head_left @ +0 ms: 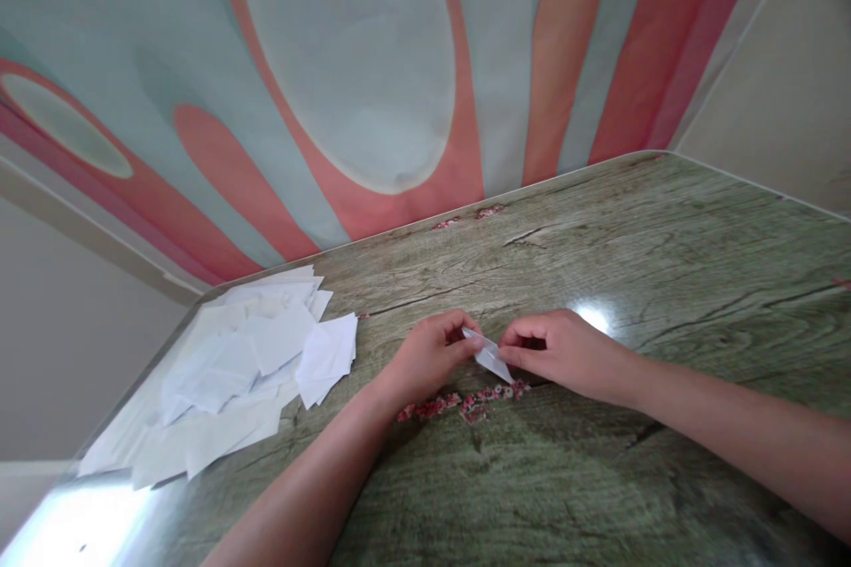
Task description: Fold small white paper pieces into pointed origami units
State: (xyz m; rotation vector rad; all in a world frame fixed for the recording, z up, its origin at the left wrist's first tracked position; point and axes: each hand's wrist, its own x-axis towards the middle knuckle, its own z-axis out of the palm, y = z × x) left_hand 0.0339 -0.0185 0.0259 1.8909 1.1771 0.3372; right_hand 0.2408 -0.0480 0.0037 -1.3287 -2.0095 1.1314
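Note:
A small folded piece of white paper [490,358] is held between my two hands, tilted just above the wood-patterned table. My left hand [435,354] pinches its left end between thumb and fingers. At the right end, my right hand [565,354] grips the paper's edge with thumb and fingertips. The paper's far corners are partly covered by the fingers. Right below it, a strip of printed pink flowers [473,407] runs across the tabletop.
On the left of the table [598,478] lies a spread pile of white paper sheets [219,372], with a smaller stack of paper squares [328,357] at its right edge. Behind the table's back edge stands a patterned red and pale blue covering [412,204].

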